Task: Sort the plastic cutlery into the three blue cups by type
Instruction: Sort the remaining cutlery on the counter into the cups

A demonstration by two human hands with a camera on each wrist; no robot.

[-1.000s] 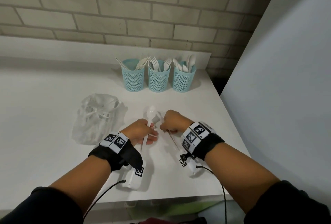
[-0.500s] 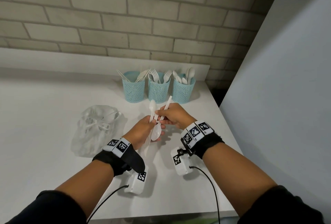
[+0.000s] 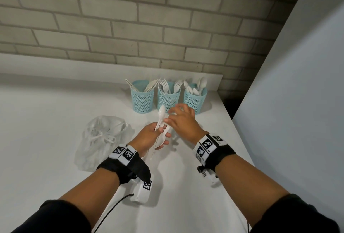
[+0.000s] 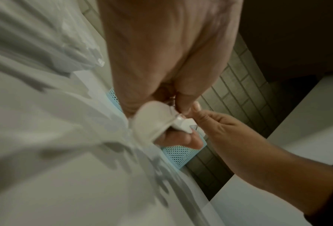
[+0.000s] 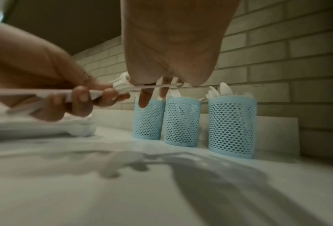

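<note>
The left hand (image 3: 149, 137) has its fingers curled round a small bundle of white spoons (image 3: 161, 121), bowls pointing opposite ways, held low over the counter (image 3: 46, 121) just in front of the three blue cups (image 3: 168, 98). The right hand (image 3: 183, 123) comes in from three o'clock; from the head view it looks to be pinching one thin handle in that bundle, while its other fingers hang straight and loose. Whether that pinch is firm is hard to tell through the blur in the wrist views. At twelve o'clock the cups stand in a row: knives on the left, forks in the middle, spoons (image 3: 198, 86) in the right-hand cup (image 3: 195, 100). A crumpled plastic bag (image 3: 100, 136) lies at nine o'clock of the hands. No loose cutlery shows on the counter, so this looks like the last few pieces. Next call, I reckon: draw one spoon free of the bundle, carry it toward one o'clock, and drop it handle-first into the right-hand cup without catching the rim.
</note>
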